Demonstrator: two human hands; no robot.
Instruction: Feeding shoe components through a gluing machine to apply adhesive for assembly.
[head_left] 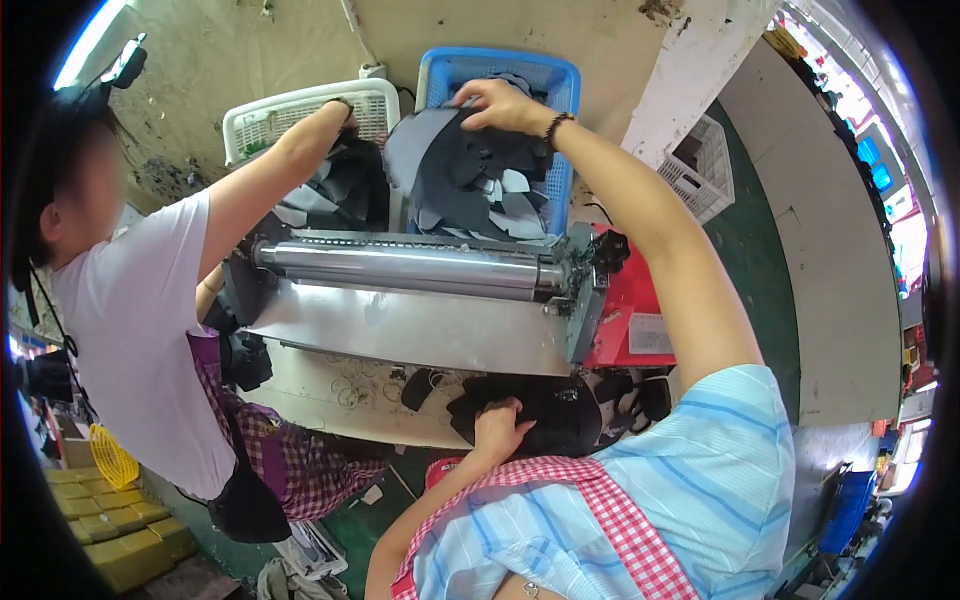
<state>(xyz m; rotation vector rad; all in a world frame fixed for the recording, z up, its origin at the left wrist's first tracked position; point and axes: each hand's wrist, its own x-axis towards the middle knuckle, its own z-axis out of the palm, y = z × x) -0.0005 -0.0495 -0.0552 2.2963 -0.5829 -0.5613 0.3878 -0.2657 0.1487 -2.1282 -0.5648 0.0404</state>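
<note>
My right hand [503, 106] reaches over the blue basket [572, 90], its fingers curled on the edge of a grey cut piece [412, 150]. The material looks like thin leather or fabric. Beneath it, more dark grey cut pieces [500, 190] fill the basket. Close to my body, my left hand [498, 432] is closed on a stack of black cut pieces [550, 410] at the table's front edge; its fingertips are partly hidden. Between my hands lies a roller machine [410, 268] with a shiny steel plate [410, 325] sloping toward me.
At the left a co-worker [140, 300] reaches into a white basket [240, 125] of dark pieces. A red panel [640, 290] stands at the machine's right end. Another white basket [715, 165] stands farther right. Thin offcuts litter the table [300, 375]; yellow stacked blocks [130, 530] lie lower left.
</note>
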